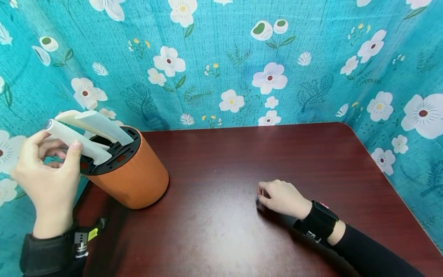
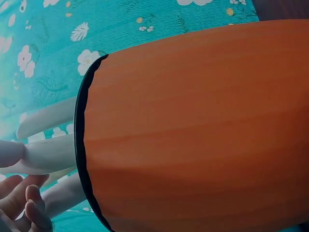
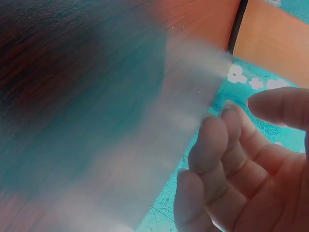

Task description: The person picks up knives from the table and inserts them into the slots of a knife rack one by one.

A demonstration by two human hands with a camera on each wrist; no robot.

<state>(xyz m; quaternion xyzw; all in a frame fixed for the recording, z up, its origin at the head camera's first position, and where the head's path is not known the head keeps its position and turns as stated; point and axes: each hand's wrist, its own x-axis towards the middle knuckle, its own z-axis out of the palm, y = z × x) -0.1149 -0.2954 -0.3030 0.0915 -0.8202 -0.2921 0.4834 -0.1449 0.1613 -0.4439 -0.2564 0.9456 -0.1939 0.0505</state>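
An orange knife block (image 1: 135,181) with a black slotted top (image 1: 119,159) stands at the table's left side. Several pale handles rise from it, and their blades are hidden inside. My left hand (image 1: 48,173) pinches the nearest white knife handle (image 1: 77,140) between thumb and fingers. The left wrist view shows the thumb against a white handle (image 2: 50,153), beside the block's wall (image 2: 193,135). My right hand (image 1: 283,198) rests over the table at right of centre, fingers loosely curled around nothing. In the right wrist view the same hand (image 3: 241,179) is likewise without any object.
A dark red-brown table (image 1: 221,215) with rounded back corners lies under both hands. Turquoise flowered cloth (image 1: 214,77) hangs behind it and along both sides. The other pale handles (image 1: 104,125) stand close behind the gripped one.
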